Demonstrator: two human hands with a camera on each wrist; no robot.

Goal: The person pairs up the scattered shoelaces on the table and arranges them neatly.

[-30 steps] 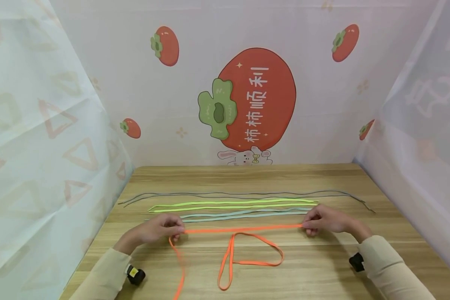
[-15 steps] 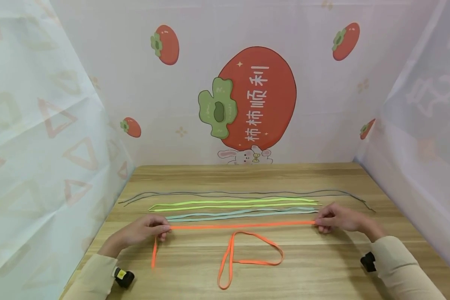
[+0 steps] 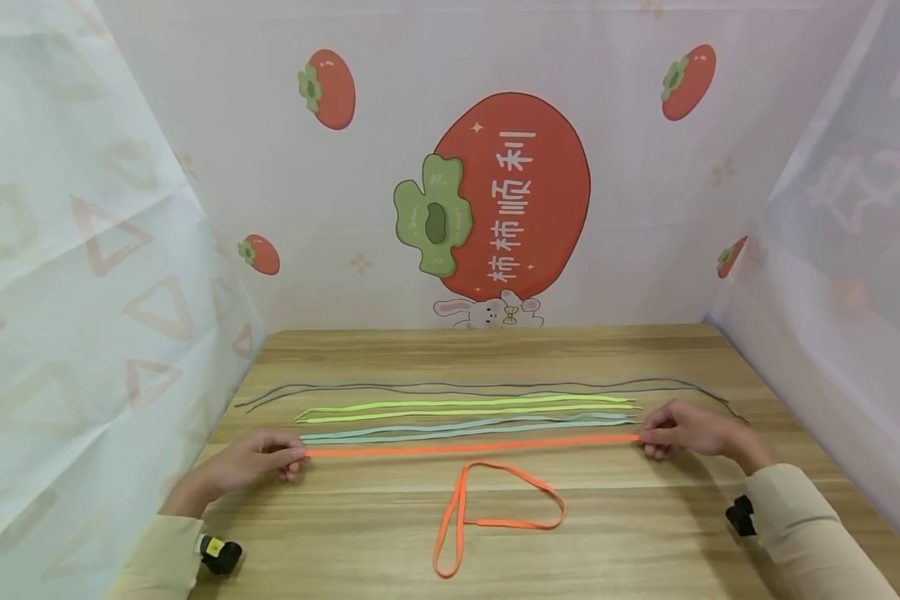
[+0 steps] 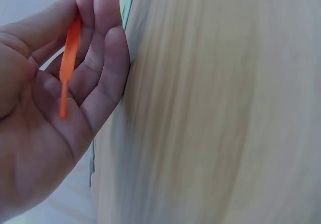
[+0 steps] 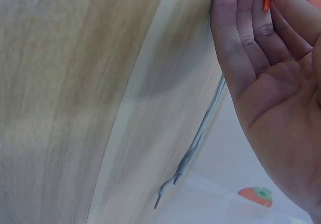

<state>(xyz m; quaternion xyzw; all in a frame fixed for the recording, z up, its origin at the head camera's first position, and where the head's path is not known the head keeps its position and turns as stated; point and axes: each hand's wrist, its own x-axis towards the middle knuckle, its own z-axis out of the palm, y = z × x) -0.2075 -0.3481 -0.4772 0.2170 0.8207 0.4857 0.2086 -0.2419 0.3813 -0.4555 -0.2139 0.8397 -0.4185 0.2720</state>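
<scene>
An orange shoelace [image 3: 465, 447] is stretched taut between my two hands, just in front of the light blue lace [image 3: 457, 431]. My left hand [image 3: 258, 461] pinches it near one end; in the left wrist view its tipped end [image 4: 63, 101] hangs down over the palm. At the other end my right hand [image 3: 686, 429] pinches it, with a short orange tip [image 5: 267, 0] showing between thumb and fingers in the right wrist view. A second orange shoelace [image 3: 521, 525] lies looped on the table nearer to me.
Behind the light blue lace lie a doubled yellow-green lace [image 3: 465, 404] and, farthest back, long thin grey laces [image 3: 420, 386], all running left to right on the wooden table [image 3: 330, 533]. White printed sheets [image 3: 330, 183] wall the back and sides.
My hands have moved apart, the left one leftward and the right one rightward. The taut orange span has lengthened, and the tail hanging from the left hand has shortened out of the head view.
</scene>
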